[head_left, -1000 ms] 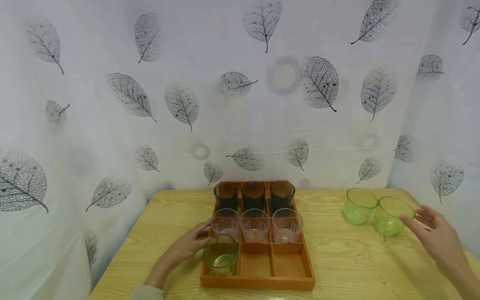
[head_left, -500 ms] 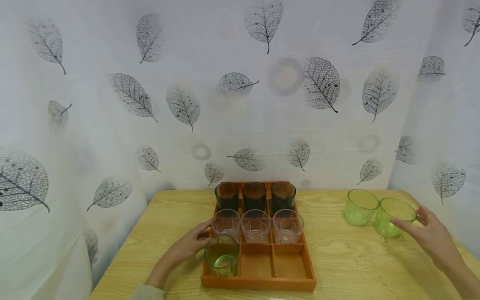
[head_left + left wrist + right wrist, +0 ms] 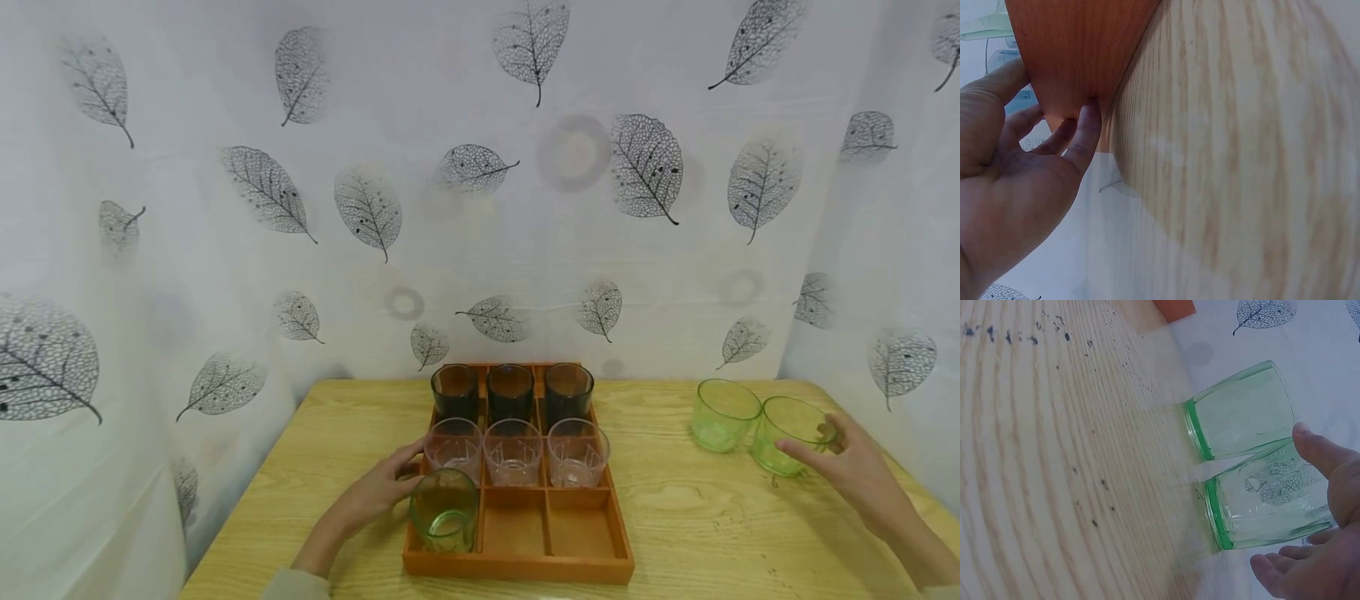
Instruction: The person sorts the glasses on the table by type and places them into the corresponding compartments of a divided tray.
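My left hand (image 3: 378, 492) rests at the left side of an orange-brown wooden tray (image 3: 517, 569). In the left wrist view, fingertips touch its outer wall (image 3: 1082, 56) and the thumb reaches over the rim. Beside that hand, a green glass (image 3: 444, 512) stands in the front-left compartment. On the table's right, my right hand (image 3: 855, 471) spreads around a light green glass (image 3: 783, 446), thumb in front and fingers at its far right. In the right wrist view, the thumb is by the glass's rim and the lower fingers stay apart from it. Another green glass (image 3: 722, 421) stands close on its left.
Three dark glasses (image 3: 510, 396) fill the tray's back row, with three clear glasses (image 3: 512, 457) in the middle row. The front-middle compartment (image 3: 513, 523) and front-right compartment (image 3: 581, 525) show bare wood. A leaf-patterned curtain (image 3: 480, 250) hangs behind the wooden table (image 3: 675, 517).
My right hand has moved slightly left, its thumb passing in front of the nearer green glass and its fingers reaching the rim's right side. My left hand stays at the tray.
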Motion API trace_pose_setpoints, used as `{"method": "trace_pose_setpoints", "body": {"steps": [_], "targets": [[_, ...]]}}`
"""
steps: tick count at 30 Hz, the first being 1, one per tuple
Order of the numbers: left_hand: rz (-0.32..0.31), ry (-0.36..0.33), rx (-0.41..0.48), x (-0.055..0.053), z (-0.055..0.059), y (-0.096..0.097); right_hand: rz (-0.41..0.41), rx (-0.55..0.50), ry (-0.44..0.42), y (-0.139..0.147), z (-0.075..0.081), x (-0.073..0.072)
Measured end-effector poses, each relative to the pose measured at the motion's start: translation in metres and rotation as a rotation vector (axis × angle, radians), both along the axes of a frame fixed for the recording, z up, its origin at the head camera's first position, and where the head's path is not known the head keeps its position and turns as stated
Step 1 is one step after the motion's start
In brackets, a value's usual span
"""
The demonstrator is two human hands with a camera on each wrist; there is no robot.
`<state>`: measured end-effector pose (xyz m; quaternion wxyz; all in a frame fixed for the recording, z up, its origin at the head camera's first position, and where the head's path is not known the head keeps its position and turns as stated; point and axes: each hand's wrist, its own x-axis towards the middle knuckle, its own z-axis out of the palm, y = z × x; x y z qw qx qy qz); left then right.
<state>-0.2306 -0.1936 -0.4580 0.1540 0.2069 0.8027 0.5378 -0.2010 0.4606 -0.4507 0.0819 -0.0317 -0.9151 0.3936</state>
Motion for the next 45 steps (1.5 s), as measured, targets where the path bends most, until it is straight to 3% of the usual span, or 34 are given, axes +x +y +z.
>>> {"method": "trace_pose_setpoints", "body": {"steps": [6,13,27,33,38,45], "targets": [[0.007,0.003,-0.004,0.000,0.000,0.001,0.028,-0.052,-0.055,0.001,-0.002,-0.003],[0.008,-0.003,0.000,0.001,0.000,0.002,0.003,-0.019,-0.051,0.003,-0.004,-0.002],[0.000,-0.016,0.005,0.001,0.000,0.001,-0.070,-0.052,-0.088,0.001,0.003,0.023],[-0.003,-0.012,0.005,-0.001,-0.001,0.000,-0.038,-0.058,-0.024,-0.007,0.004,0.034],[-0.009,-0.009,0.003,-0.002,-0.003,-0.001,-0.009,0.013,0.020,-0.019,0.007,0.039],[-0.003,-0.010,0.004,-0.002,-0.004,-0.002,0.049,0.027,0.041,-0.040,0.016,0.046]]}}
